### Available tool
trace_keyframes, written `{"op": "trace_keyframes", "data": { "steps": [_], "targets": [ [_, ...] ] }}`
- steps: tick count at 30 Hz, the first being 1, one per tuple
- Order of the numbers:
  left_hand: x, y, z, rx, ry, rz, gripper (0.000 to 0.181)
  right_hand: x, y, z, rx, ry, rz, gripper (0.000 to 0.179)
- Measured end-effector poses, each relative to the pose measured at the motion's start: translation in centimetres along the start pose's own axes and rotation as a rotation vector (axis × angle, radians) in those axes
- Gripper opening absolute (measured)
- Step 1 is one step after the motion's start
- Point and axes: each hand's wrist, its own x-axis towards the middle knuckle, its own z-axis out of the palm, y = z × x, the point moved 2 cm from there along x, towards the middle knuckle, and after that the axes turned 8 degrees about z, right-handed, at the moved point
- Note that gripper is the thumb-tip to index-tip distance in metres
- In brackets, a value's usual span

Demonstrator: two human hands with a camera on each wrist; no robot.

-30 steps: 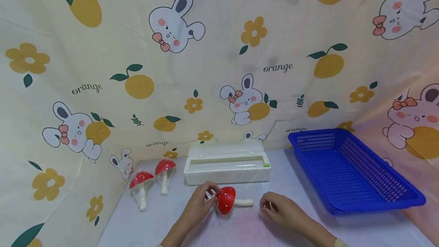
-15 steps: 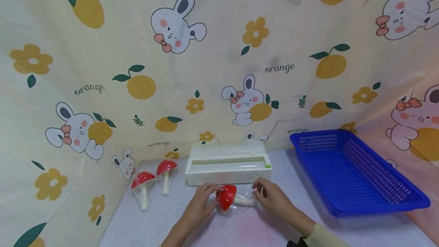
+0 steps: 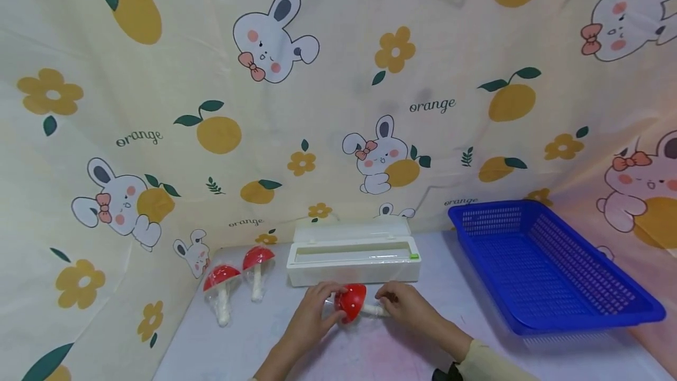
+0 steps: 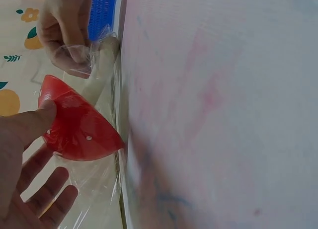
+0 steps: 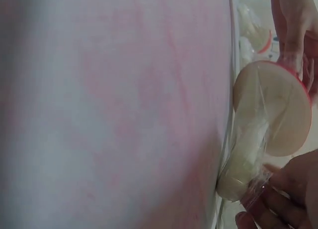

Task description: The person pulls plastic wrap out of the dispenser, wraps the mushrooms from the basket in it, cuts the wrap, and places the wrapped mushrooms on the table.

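Observation:
A toy mushroom (image 3: 353,303) with a red, white-dotted cap and a pale stem lies sideways on the table, its stem toward the right. My left hand (image 3: 313,313) holds it by the cap, thumb and forefinger on the red surface (image 4: 82,124) while the other fingers spread below. Clear cling film (image 4: 94,189) lies under and around the mushroom. At the stem's end, my right hand (image 3: 414,308) pinches a fold of that film, and in the right wrist view the film (image 5: 256,187) is drawn up against the stem (image 5: 241,164).
A white cling film dispenser (image 3: 353,274) stands with its lid up just behind the hands. To the left lie two film-wrapped toy mushrooms, one nearer (image 3: 222,276) and one farther (image 3: 258,256). A blue plastic basket (image 3: 576,322) occupies the right side. A patterned cloth backs the table.
My right hand has moved left from beside the mushroom to the stem's end, bringing film up to it. The left hand has shifted forward slightly and its grip now reaches over the cap.

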Motion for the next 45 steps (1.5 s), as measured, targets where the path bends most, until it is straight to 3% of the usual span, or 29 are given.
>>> {"op": "trace_keyframes", "data": {
  "steps": [6,12,16,20,25,32,37,41,45],
  "targets": [
    [0.2,0.0,0.1,0.014,0.029,-0.014,0.053,-0.8,-0.6,-0.3,-0.079,-0.1,0.001,0.033],
    [0.4,0.0,0.3,0.017,0.071,-0.024,0.051,-1.0,-0.4,-0.2,-0.149,-0.129,-0.03,0.044],
    [0.5,-0.1,0.5,0.031,0.086,-0.018,0.051,-0.5,-0.1,0.2,-0.083,-0.147,0.021,0.043],
    [0.7,-0.2,0.6,0.039,0.087,-0.023,0.052,-0.1,-0.1,0.4,-0.052,-0.139,0.07,0.03],
    [0.8,-0.1,0.4,0.03,0.093,-0.022,0.05,0.2,-0.4,0.3,-0.024,-0.129,0.091,0.026],
    [0.7,-0.3,-0.6,-0.052,0.128,-0.006,0.048,0.0,-0.3,-0.6,0.112,-0.064,0.027,0.027],
    [0.6,-0.5,-1.5,-0.112,0.152,0.021,0.048,0.1,-0.5,-1.8,0.137,-0.052,-0.025,0.02],
    [0.5,-0.7,-2.2,-0.112,0.131,0.016,0.044,0.3,-0.8,-2.5,0.147,-0.058,-0.034,0.019],
    [0.3,-0.7,-2.8,-0.093,0.16,0.029,0.042,0.3,-1.1,-3.2,0.183,-0.067,-0.042,0.016]
  ]
}}
